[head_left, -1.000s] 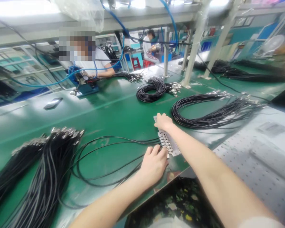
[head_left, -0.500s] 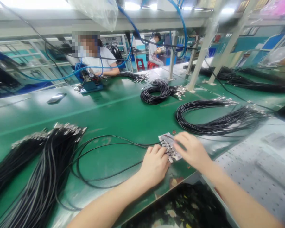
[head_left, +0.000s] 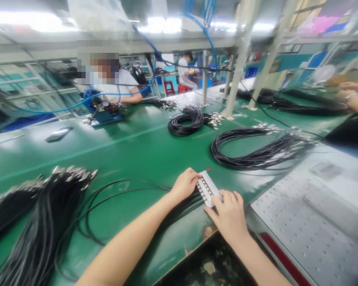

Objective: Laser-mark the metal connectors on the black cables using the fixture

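A small silver slotted plate [head_left: 207, 190] lies on the green worktop, with a row of small metal pieces showing in its long slot. Black cables [head_left: 181, 208] run left from its edge, partly under my left arm. My left hand [head_left: 185, 185] has its fingers pinched at the plate's far left corner. Around the near right end of the plate, my right hand [head_left: 231, 212] is closed, thumb on one side and fingers on the other. The cable ends inside the plate are too small to make out clearly.
Bundles of black cables lie at the left [head_left: 47, 214], at the right [head_left: 250, 149] and further back [head_left: 186, 121]. A perforated metal surface [head_left: 304, 222] and a dark tray [head_left: 209, 262] are near me. Across the bench, a person [head_left: 116, 83] sits by a blue press [head_left: 104, 113].
My left hand has shifted to the plate's far corner, and my right hand has come down onto its near end. A pale slotted strip now covers the metal ends. The camera view has shifted.
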Tool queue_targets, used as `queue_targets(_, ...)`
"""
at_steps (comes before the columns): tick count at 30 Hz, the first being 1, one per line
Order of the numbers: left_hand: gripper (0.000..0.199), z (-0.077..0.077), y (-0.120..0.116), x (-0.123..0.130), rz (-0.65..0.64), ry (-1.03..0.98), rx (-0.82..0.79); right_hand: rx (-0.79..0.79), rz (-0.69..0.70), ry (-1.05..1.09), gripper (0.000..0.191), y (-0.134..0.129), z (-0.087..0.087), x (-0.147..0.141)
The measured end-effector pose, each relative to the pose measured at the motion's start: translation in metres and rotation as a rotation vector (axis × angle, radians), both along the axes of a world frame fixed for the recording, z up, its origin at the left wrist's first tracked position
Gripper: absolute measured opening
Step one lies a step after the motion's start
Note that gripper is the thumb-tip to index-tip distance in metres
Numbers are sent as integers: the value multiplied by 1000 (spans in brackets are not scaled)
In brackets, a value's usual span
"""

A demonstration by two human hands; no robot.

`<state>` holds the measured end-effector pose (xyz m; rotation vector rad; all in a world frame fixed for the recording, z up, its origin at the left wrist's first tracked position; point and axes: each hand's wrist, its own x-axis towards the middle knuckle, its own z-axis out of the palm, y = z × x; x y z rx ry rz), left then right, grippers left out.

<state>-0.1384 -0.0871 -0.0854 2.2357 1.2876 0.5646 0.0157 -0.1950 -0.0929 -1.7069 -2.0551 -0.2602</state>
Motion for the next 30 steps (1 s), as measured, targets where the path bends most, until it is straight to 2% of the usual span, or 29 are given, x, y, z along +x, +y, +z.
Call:
queue_targets(4,26,9,-14,51,-242,-62,3,44,-68,10,16,-28,7,56)
queue_targets(8,28,18,-31,134,-471,-71,-3,131,-183,-20,19,-71,9,134)
queue_targets(11,29,9,-44,196,-595,32,53,138,-285,-42,20,-101,3,187)
queue_targets(13,30,-1,-50,229,-654,142,114,66,-338,-49,18,-114,-5,216)
queue_targets(15,31,-11,-54,251,-700,215,164,-46,-374,-66,17,-122,-15,239)
queue_targets(17,28,-16,-57,263,-724,233,199,-124,-412,-92,18,-125,-24,256)
queue_targets(20,26,-20,-59,269,-728,260,246,-139,-488,-101,21,-128,-32,268)
queue_targets(25,22,-23,-66,271,-722,312,306,-116,-496,-63,16,-136,-29,272)
queue_targets(30,19,-23,-75,277,-793,352,405,-93,-525,-31,15,-147,-28,275)
